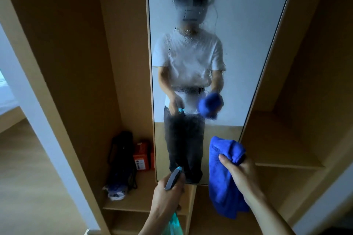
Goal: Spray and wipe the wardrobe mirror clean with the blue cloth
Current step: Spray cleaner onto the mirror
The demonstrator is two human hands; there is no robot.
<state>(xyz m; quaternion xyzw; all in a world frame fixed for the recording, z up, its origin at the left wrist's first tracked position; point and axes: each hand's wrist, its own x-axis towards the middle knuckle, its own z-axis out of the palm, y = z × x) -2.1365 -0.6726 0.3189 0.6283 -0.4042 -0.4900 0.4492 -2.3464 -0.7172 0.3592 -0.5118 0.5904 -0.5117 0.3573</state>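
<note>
Facing the droplet-streaked mirror (pixel 238 44), left hand (pixel 168 194) grasps the spray bottle (pixel 172 178), right hand (pixel 241 174) clenches the hanging blue cloth (pixel 223 187).

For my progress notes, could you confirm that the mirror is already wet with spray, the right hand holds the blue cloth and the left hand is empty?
Not quite: the head view shows the left hand gripping the spray bottle, not empty. The rest stands: the mirror is wet with droplets and the right hand holds the blue cloth.
</note>
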